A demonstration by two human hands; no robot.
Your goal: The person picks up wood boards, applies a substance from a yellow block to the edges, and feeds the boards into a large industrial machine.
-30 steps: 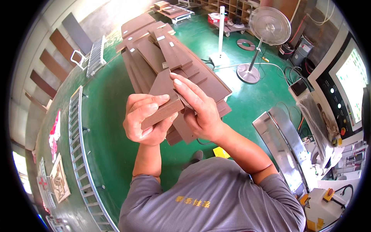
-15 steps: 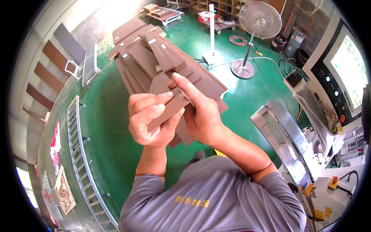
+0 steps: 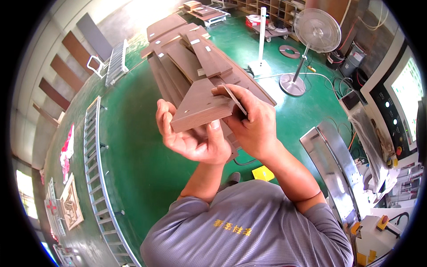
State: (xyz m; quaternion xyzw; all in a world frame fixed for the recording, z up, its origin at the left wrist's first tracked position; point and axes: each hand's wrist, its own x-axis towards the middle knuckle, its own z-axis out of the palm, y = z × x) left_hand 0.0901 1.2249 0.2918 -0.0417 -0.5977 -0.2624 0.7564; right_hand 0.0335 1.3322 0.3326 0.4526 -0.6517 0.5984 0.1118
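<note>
A brown board (image 3: 202,115) with a wood-grain edge is held up before my chest, its long edge turned toward me. My left hand (image 3: 198,144) cradles it from below, with the thumb against the near edge and the fingers along the left end. At the board's right end, my right hand (image 3: 257,120) grips a thin flat piece (image 3: 235,100) between thumb and fingers. This piece stands on edge at the board's corner; its exact kind is unclear. Behind lies a pile of similar brown boards (image 3: 178,58), several with small white labels.
A pedestal fan (image 3: 316,32) and a white post (image 3: 261,44) stand beyond the pile. To the right are a machine control panel (image 3: 391,111) and a metal chute (image 3: 331,155). A roller conveyor frame (image 3: 95,178) runs along the left. A yellow sheet (image 3: 263,173) lies on the green floor.
The board has tilted, showing more of its broad face. My left hand has shifted from pinching its top edge to supporting it underneath. The whole view has swung slightly left.
</note>
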